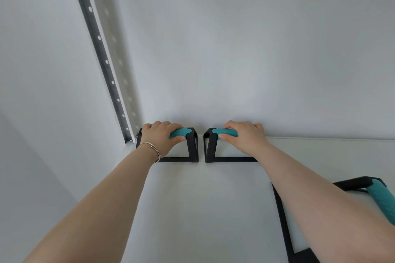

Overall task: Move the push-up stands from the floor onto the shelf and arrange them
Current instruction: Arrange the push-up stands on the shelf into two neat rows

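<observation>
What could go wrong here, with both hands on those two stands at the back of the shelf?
The left stand and right stand sit almost touching, so nudging one may knock the other askew. A third stand lies close beside the right forearm; pulling the right hand back could bump it toward the shelf edge. The left hand works close to the slotted post and could scrape it.

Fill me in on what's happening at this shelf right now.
A person grips two black-framed push-up stands by their teal handles at the back of a white shelf. The left hand holds the left stand near the corner post; the right hand holds the right stand beside it, a narrow gap between them. A third stand sits nearer, at the right.
</observation>
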